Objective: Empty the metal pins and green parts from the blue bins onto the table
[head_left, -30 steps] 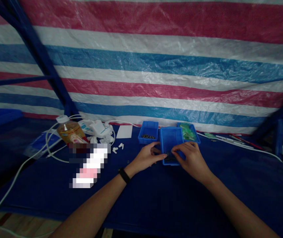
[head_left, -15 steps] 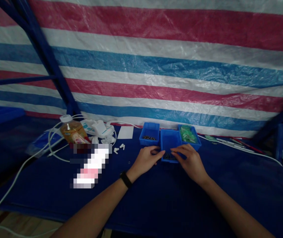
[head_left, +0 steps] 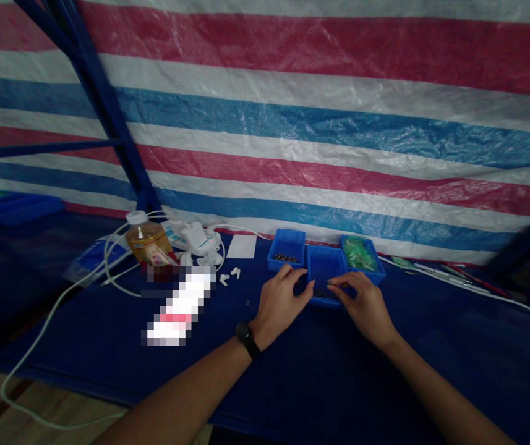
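Note:
My left hand [head_left: 282,304], with a black watch on its wrist, is at the left front corner of the middle blue bin [head_left: 326,264]. Its thumb and forefinger stand apart with nothing between them. Over the bin's right front part, my right hand [head_left: 367,304] has thumb and forefinger pinched on a tiny dark piece [head_left: 330,283], too small to name. Small dark parts [head_left: 319,293] lie at the front of this bin. To its left, a second blue bin [head_left: 289,240] holds small brownish metallic pieces [head_left: 286,258]. A third blue bin [head_left: 375,277] on the right contains green items in clear plastic [head_left: 358,253].
At left stand a bottle of amber drink [head_left: 149,242] and a white power strip [head_left: 196,237] with cables. White earbuds [head_left: 230,275] and a white card [head_left: 241,246] lie nearby. Pen-like tools [head_left: 450,274] lie back right. A striped tarp [head_left: 320,142] hangs behind.
My left hand's thumb and forefinger have spread and drawn slightly off the bin. My right hand keeps its pinch, slightly raised. The whole view has shifted a little.

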Available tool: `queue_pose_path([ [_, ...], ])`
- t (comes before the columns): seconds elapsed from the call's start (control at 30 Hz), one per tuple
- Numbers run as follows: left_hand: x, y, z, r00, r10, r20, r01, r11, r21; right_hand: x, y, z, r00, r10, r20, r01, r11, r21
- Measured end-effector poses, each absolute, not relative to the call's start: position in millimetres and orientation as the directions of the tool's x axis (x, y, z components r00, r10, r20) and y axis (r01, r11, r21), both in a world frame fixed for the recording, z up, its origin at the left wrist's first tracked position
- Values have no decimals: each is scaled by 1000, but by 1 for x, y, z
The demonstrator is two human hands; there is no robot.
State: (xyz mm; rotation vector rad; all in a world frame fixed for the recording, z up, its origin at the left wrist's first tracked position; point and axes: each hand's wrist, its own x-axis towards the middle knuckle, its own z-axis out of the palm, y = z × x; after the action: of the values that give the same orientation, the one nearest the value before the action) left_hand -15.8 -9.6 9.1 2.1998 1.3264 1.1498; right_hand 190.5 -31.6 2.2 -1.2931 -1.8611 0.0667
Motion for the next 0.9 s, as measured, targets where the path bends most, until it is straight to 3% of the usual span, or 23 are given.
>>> queue_pose_path([
  [0.13, -12, -15, 14, 331, 716, 614, 524, -681, 512, 190, -32, 5, -108, 750, 653, 782, 469, -410],
  [0.27, -8, -17, 16, 424, 644, 637, 440, -761, 477, 187, -38, 12, -148, 656, 740, 763, 551, -336],
  [0.47, -7, -23, 18, 366, 693, 622, 309, -720, 621, 176, -50, 18, -191, 623, 759, 733, 605, -312],
  [0.67, -7, -32, 24, 326, 711, 623, 255, -701, 666, 175, -56, 23, -222, 570, 791, 715, 647, -265],
  [0.9, -4, -31, 27, 323, 794, 515, 172, -585, 793, 175, -56, 26, -219, 573, 790, 713, 646, -272],
])
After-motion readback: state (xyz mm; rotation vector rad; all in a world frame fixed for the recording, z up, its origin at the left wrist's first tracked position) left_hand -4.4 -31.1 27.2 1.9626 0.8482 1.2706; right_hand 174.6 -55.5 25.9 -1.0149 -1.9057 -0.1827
